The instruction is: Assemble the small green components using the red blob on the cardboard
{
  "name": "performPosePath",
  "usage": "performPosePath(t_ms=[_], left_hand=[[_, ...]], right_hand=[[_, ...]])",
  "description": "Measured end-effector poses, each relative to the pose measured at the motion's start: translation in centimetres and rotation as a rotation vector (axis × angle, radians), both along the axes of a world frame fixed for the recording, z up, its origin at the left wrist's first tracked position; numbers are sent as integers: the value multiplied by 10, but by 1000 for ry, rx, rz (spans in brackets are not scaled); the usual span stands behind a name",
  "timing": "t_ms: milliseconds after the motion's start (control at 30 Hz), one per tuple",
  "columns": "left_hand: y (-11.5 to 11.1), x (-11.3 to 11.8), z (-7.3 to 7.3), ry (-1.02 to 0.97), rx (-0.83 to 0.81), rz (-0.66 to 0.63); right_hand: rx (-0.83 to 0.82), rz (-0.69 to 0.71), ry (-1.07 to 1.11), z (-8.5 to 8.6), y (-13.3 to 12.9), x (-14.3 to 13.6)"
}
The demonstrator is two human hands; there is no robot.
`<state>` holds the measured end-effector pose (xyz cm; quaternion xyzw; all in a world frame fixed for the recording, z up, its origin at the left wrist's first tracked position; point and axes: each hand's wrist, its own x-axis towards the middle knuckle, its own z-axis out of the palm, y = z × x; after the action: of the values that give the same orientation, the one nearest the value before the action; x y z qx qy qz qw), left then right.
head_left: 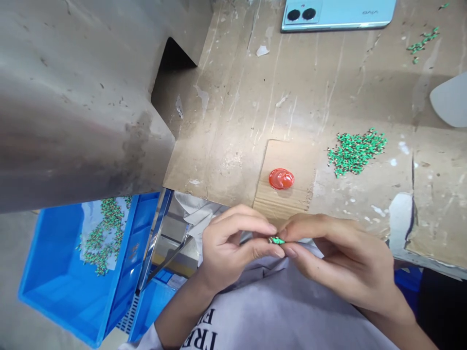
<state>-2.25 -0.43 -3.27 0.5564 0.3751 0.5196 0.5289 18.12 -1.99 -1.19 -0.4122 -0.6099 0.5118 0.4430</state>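
Between my fingertips, just past the table's front edge, is a small green piece [277, 240] with a bit of metallic colour at its left end. My left hand [237, 238] pinches it from the left with thumb and forefinger. From the right, the thumb and forefinger of my right hand [335, 257] close on the same piece. Beyond my hands, a small red oval dish [281, 179] with a glossy surface rests on a cardboard piece [288, 155]. A pile of small green pieces [355, 151] lies to the right of the cardboard.
A light blue phone [339, 13] lies at the far edge. More green pieces [421, 43] are scattered at the far right, near a pale rounded object [450, 99]. A large metal housing [80, 97] fills the left, above a blue bin [54, 257] holding green pieces.
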Motion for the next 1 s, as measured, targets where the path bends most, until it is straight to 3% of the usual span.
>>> performPosePath(t_ms=[167,300,600,833,1000], left_hand=[[-1,-5,9,93,43,-41],[-3,-4,12,153,54,-45],[-5,2,16,155,-19,26],[-1,6,21,138,-186,5],[-2,17,9,133,-157,65]], right_hand=[[227,22,-19,-10,0,0],[312,9,-44,-11,3,-1],[378,65,-129,-17,3,5],[385,46,-181,-18,2,7],[326,64,-247,-31,-10,25]])
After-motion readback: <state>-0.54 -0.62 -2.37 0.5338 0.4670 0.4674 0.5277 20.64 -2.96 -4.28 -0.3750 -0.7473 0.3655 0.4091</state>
